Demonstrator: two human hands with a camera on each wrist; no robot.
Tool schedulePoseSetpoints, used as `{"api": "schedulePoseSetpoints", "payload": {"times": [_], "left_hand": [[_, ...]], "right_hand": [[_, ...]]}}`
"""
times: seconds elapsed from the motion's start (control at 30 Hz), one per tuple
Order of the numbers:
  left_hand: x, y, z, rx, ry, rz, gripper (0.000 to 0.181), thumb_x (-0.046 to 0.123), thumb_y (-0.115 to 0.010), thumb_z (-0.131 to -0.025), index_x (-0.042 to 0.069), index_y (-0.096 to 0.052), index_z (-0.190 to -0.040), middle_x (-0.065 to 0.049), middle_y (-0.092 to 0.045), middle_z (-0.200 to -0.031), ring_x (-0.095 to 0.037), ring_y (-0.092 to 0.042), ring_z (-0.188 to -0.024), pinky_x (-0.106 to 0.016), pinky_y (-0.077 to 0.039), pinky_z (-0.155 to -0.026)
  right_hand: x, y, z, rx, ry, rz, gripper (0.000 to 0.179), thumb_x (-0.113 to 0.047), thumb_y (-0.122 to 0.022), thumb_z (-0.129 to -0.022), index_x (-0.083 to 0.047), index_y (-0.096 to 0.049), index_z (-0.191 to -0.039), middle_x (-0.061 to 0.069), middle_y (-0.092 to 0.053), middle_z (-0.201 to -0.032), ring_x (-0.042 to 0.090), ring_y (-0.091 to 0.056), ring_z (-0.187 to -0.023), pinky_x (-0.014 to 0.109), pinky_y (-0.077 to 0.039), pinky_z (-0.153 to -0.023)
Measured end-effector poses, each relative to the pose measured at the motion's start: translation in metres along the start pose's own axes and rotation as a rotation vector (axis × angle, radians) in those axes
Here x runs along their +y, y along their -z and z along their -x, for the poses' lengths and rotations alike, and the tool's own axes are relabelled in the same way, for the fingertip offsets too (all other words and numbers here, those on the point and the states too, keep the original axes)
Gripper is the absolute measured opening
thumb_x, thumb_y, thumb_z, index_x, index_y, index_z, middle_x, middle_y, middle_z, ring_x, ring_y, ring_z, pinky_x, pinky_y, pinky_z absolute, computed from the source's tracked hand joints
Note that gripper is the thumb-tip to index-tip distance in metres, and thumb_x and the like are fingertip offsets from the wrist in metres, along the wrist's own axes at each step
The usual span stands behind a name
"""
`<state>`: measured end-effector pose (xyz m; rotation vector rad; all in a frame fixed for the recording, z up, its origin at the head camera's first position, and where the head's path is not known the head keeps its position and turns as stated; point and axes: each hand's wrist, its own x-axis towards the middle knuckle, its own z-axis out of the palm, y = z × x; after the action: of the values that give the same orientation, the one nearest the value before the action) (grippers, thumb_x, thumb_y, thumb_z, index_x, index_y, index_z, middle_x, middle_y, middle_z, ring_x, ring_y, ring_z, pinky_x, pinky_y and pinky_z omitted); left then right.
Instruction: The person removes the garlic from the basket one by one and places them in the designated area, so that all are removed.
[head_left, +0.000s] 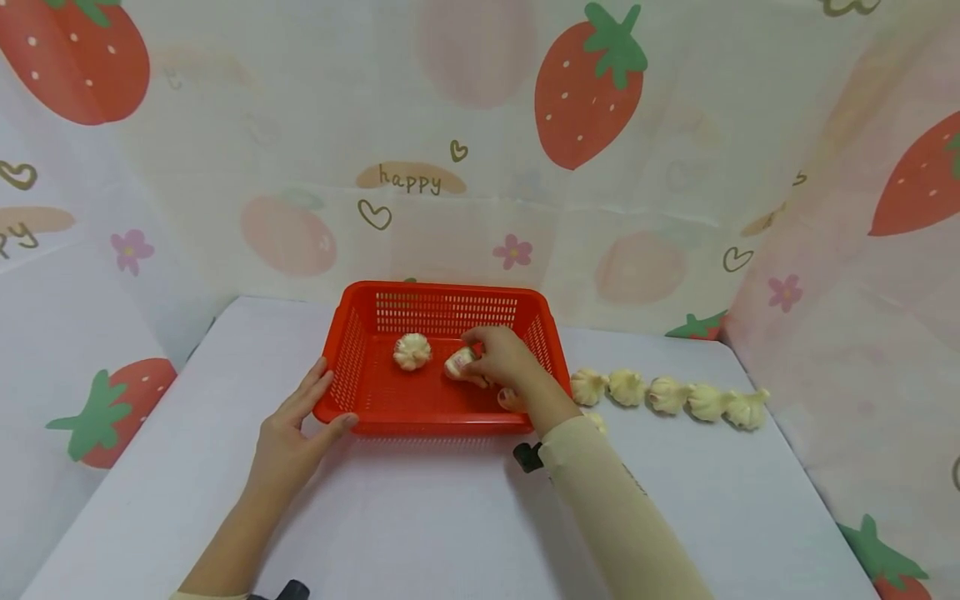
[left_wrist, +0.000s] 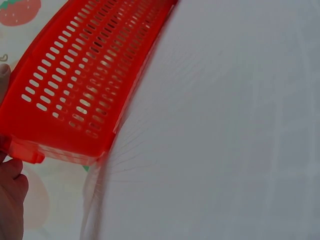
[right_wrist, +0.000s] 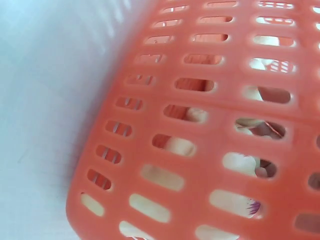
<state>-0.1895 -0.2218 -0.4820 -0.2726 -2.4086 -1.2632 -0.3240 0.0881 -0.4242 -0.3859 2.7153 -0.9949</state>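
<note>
One garlic bulb [head_left: 458, 362] pinched in the right hand [head_left: 495, 354], inside the red basket [head_left: 442, 429], right of centre. Thumb and fingers closed in on it; can't tell if it touches the floor of the basket. Second bulb [head_left: 412, 352] sits on the basket floor to its left, apart from it. Small rounded thing [head_left: 512, 400] below the right hand, near the basket's right wall, mostly covered; can't tell what it is.

Left hand [head_left: 296, 425] is at the basket's front left corner: fingers extended along the left rim, thumb spread to the front rim, touching but not wrapped round. Basket is upright, slotted walls; right wrist view shows pale shapes through the slots, too blocked to sort out.

Outside, right of the basket: row of five bulbs [head_left: 667, 396] on the white tabletop [head_left: 420, 517], running away to the right. One more bulb [head_left: 597, 421] partly hidden behind the right sleeve [head_left: 615, 500]. Dark piece [head_left: 528, 457] at the right wrist. Backdrop cloth [head_left: 480, 225] behind: strawberries, hearts, flowers, "happy" lettering.
</note>
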Motion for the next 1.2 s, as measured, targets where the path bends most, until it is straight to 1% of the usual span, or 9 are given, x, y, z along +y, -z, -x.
{"api": "schedulePoseSetpoints", "payload": {"times": [0.13, 0.27, 0.37, 0.5, 0.6, 0.8, 1.03, 1.1, 1.2], "left_hand": [[0.001, 0.000, 0.000, -0.003, 0.002, -0.010, 0.077, 0.033, -0.084, -0.086, 0.016, -0.049, -0.153, 0.004, -0.042, -0.162, -0.021, -0.040, -0.149, -0.001, -0.031, -0.102], [0.000, 0.000, 0.000, -0.003, 0.003, -0.013, 0.078, 0.033, -0.084, -0.086, 0.015, -0.049, -0.153, 0.004, -0.042, -0.162, -0.021, -0.040, -0.149, -0.001, -0.030, -0.102], [-0.001, -0.001, 0.001, -0.004, 0.004, -0.012, 0.077, 0.033, -0.084, -0.086, 0.014, -0.049, -0.153, 0.004, -0.042, -0.162, -0.021, -0.040, -0.149, -0.001, -0.030, -0.103], [0.001, 0.000, 0.000, -0.006, 0.004, -0.015, 0.078, 0.032, -0.085, -0.086, 0.013, -0.049, -0.153, 0.004, -0.042, -0.162, -0.023, -0.040, -0.149, -0.001, -0.030, -0.102], [0.002, 0.000, -0.001, -0.006, 0.006, -0.018, 0.078, 0.030, -0.085, -0.086, 0.013, -0.049, -0.153, 0.003, -0.042, -0.162, -0.024, -0.040, -0.149, -0.001, -0.030, -0.102], [0.001, 0.000, -0.001, -0.002, -0.002, -0.014, 0.078, 0.029, -0.086, -0.085, 0.013, -0.050, -0.152, 0.003, -0.042, -0.162, -0.022, -0.040, -0.149, -0.001, -0.030, -0.103], [0.000, -0.001, 0.000, -0.007, -0.001, -0.016, 0.078, 0.032, -0.085, -0.086, 0.014, -0.049, -0.153, 0.004, -0.041, -0.162, -0.022, -0.040, -0.150, -0.001, -0.029, -0.103], [0.000, 0.000, 0.001, -0.005, 0.003, -0.018, 0.078, 0.032, -0.085, -0.085, 0.014, -0.049, -0.153, 0.004, -0.042, -0.162, -0.023, -0.040, -0.150, 0.000, -0.029, -0.103], [0.001, 0.000, 0.001, -0.004, 0.004, -0.015, 0.079, 0.032, -0.085, -0.085, 0.013, -0.049, -0.153, 0.004, -0.042, -0.162, -0.023, -0.040, -0.149, 0.000, -0.030, -0.103]], "right_hand": [[0.000, -0.001, -0.001, -0.003, -0.004, -0.004, 0.053, -0.019, -0.082, -0.088, -0.013, -0.065, -0.138, 0.001, -0.068, -0.118, 0.021, -0.060, -0.099, 0.033, -0.056, -0.085], [0.002, -0.003, -0.003, -0.034, -0.020, -0.026, 0.052, -0.021, -0.083, -0.087, -0.017, -0.067, -0.136, 0.006, -0.068, -0.106, 0.023, -0.060, -0.083, 0.029, -0.053, -0.068], [0.002, -0.005, -0.002, -0.069, -0.042, -0.077, 0.051, -0.021, -0.085, -0.086, -0.019, -0.069, -0.134, 0.010, -0.065, -0.113, 0.024, -0.059, -0.084, 0.029, -0.053, -0.063], [0.000, -0.008, -0.001, -0.096, -0.064, -0.135, 0.050, -0.019, -0.086, -0.085, -0.022, -0.071, -0.132, 0.008, -0.054, -0.129, 0.024, -0.053, -0.106, 0.030, -0.059, -0.069], [-0.001, -0.009, 0.000, -0.107, -0.063, -0.113, 0.050, -0.021, -0.086, -0.085, -0.025, -0.071, -0.132, 0.007, -0.053, -0.126, 0.024, -0.046, -0.115, 0.030, -0.059, -0.074], [-0.002, -0.011, 0.001, -0.105, -0.060, -0.042, 0.052, -0.023, -0.085, -0.085, -0.028, -0.069, -0.134, 0.004, -0.051, -0.125, 0.026, -0.039, -0.121, 0.029, -0.059, -0.077], [0.000, -0.014, 0.000, -0.078, -0.049, 0.122, 0.057, -0.022, -0.089, -0.080, -0.028, -0.069, -0.133, -0.001, -0.058, -0.121, 0.023, -0.040, -0.119, 0.031, -0.055, -0.086], [0.000, -0.015, 0.000, -0.090, -0.033, 0.120, 0.056, -0.021, -0.088, -0.080, -0.028, -0.070, -0.132, -0.001, -0.059, -0.123, 0.024, -0.039, -0.120, 0.031, -0.055, -0.087], [-0.001, -0.015, 0.001, -0.121, -0.023, 0.050, 0.055, -0.013, -0.086, -0.081, -0.029, -0.071, -0.131, 0.001, -0.058, -0.127, 0.026, -0.035, -0.126, 0.029, -0.058, -0.082]]}}
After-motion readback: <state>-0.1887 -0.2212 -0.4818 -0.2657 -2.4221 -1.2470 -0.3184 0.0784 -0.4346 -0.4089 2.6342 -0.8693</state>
